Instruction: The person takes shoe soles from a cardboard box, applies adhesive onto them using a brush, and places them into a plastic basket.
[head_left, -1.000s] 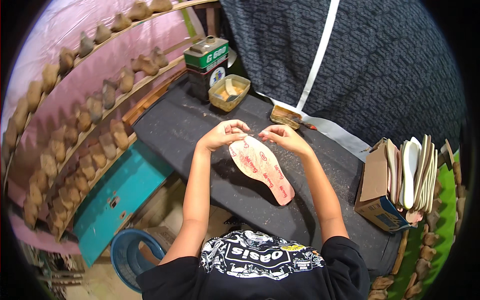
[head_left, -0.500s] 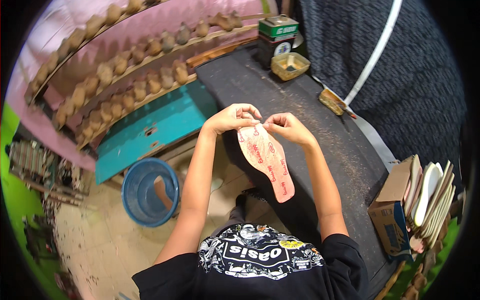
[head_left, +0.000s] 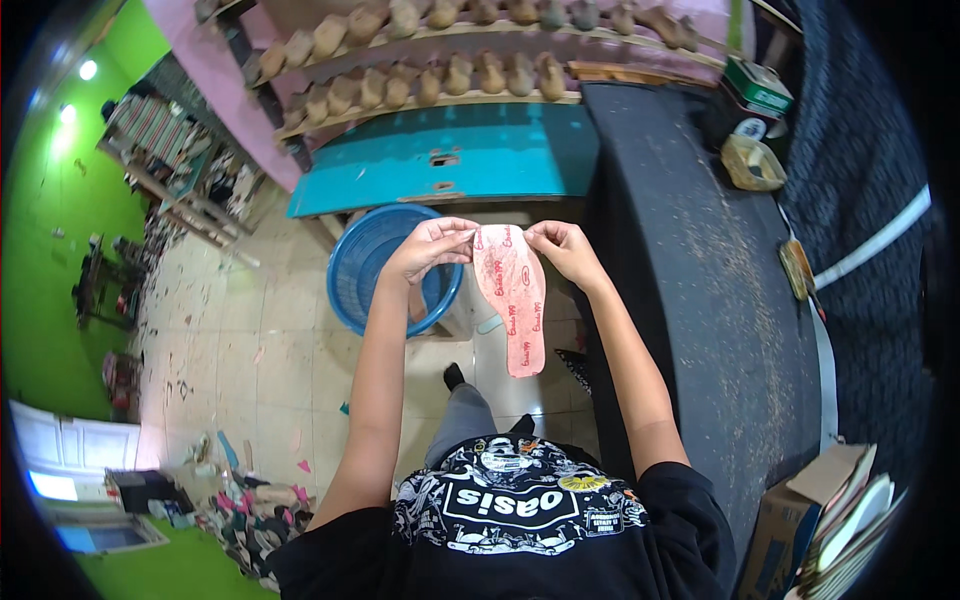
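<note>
Evidently light, thin and bendy, pink insole point(head_left: 513, 295) hangs pinched at its top corners by left hand point(head_left: 432, 247) and right hand point(head_left: 562, 248).

Both hands point(head_left: 497, 250) pinching pink insole point(head_left: 514, 295)

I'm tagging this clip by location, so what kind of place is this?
Probably a shoemaking workshop: rows of tan shoe lasts on shelves, a pink shoe-shaped insole held in both hands, and a dusty black workbench.
</note>
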